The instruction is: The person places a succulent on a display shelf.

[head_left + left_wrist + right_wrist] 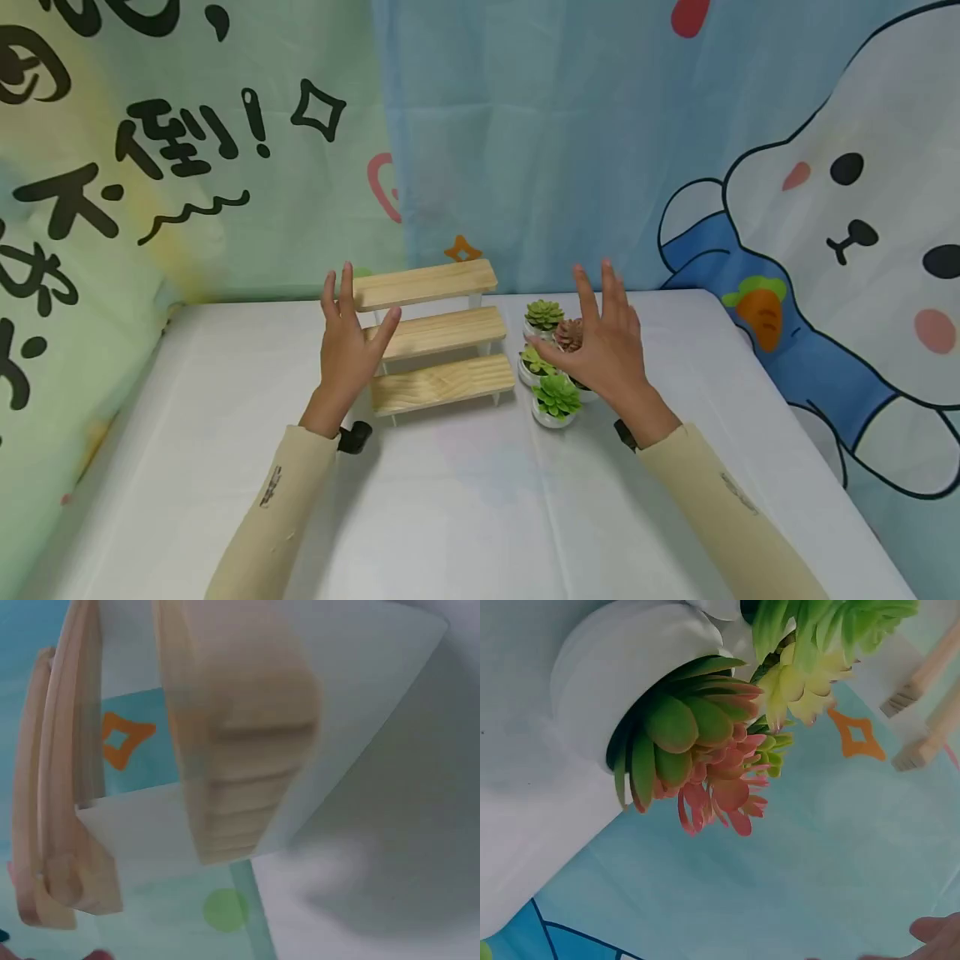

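A three-tier stand with pale wooden boards (442,384) and white side supports stands at the back of the table. My left hand (347,350) is raised at the stand's left end, fingers spread, holding nothing; whether it touches the boards I cannot tell. Just right of the stand, several small potted succulents cluster together, among them a bright green one (557,396) in front and a reddish one (569,335) behind. Over their right side hovers my right hand (611,354), fingers extended, partly hiding one pot. The right wrist view shows a pink-and-green succulent (697,750) close up in a white pot (622,675).
A white cloth covers the table (465,508). Behind it hangs a printed curtain (525,142) with black lettering at left and a cartoon bear (810,225) at right. Each wrist carries a small black device (355,437).
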Available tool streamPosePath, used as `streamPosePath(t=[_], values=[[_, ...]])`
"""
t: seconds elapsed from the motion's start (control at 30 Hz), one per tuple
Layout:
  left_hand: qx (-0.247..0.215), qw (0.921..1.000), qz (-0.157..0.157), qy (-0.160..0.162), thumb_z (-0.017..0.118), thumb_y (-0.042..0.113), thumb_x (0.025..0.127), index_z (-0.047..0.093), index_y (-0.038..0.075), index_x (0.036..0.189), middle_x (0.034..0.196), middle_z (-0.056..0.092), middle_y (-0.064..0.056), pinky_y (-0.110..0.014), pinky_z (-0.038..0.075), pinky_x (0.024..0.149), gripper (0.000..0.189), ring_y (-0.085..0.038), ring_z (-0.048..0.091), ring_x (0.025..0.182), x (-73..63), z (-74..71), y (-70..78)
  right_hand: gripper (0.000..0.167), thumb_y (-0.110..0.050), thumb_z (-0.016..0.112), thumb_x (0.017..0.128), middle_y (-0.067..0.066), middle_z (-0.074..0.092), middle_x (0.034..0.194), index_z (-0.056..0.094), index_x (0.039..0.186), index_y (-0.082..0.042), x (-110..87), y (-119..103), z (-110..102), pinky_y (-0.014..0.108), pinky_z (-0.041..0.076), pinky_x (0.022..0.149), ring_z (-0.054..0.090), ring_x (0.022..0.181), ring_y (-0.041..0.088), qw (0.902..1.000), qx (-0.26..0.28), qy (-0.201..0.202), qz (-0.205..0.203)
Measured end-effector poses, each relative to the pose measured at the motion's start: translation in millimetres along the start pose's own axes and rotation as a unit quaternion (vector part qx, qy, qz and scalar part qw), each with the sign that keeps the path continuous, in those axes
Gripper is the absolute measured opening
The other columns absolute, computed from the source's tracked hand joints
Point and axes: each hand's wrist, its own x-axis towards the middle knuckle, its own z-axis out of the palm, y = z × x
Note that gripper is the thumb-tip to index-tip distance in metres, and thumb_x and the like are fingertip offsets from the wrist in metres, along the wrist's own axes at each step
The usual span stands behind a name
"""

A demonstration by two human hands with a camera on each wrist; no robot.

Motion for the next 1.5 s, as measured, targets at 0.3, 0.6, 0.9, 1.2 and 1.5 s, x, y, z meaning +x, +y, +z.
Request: streamPosePath(t=[0.3,0.6,0.9,1.2,1.5], values=[[-0.175,0.9796,-0.096,-0.019,0.046,0.044,0.101,0.000,0.017,0.157,0.142,0.040,-0.021,-0.053,0.046,0.089,0.077,-0.041,0.053,0.115,-8.9,3.6,-13.3,0.083,-0.036,0.069,0.087,0.024,0.031,0.152,0.028,0.152,-0.005,-19.0,5,-14,0.067,0.035,0.098,0.031,0.138,0.045,0.9923,0.101,-0.004,0.072],[-0.196,0.9696,-0.145,-0.017,0.048,0.031,0.100,0.021,0.012,0.153,0.138,0.050,-0.020,-0.051,0.043,0.091,0.062,-0.040,0.054,0.114,-19.2,12.0,-23.2,0.081,-0.032,0.066,0.092,0.027,0.026,0.152,0.021,0.152,-0.001,-47.5,12,-23,0.063,0.032,0.102,0.029,0.137,0.044,0.9625,0.180,-0.086,0.184],[-0.212,0.9514,-0.217,-0.052,0.055,0.028,0.093,0.040,0.007,0.146,0.139,0.045,-0.023,-0.040,0.047,0.088,0.059,-0.037,0.050,0.113,-23.1,19.7,-28.9,0.072,-0.023,0.072,0.088,0.024,0.040,0.133,0.030,0.141,0.002,-80.6,3,-18,0.051,0.038,0.098,0.043,0.119,0.038,0.9247,0.241,-0.101,0.277],[-0.220,0.9460,-0.224,-0.082,0.055,0.032,0.094,0.046,0.000,0.139,0.133,0.052,-0.022,-0.022,0.045,0.076,0.057,-0.034,0.056,0.111,-18.3,19.8,-27.8,0.069,-0.027,0.075,0.086,0.020,0.048,0.127,0.038,0.138,-0.001,-92.4,0,0,0.038,0.049,0.084,0.055,0.109,0.034,0.9167,0.245,-0.147,0.279],[-0.234,0.9387,-0.247,-0.055,0.055,0.036,0.095,0.047,-0.002,0.137,0.132,0.052,-0.023,-0.034,0.045,0.089,0.057,-0.034,0.054,0.115,-30.7,24.5,-29.8,0.069,-0.024,0.076,0.083,0.024,0.051,0.123,0.041,0.134,0.005,-94.1,-4,18,0.033,0.049,0.073,0.058,0.097,0.032,0.9281,0.208,-0.160,0.264]])
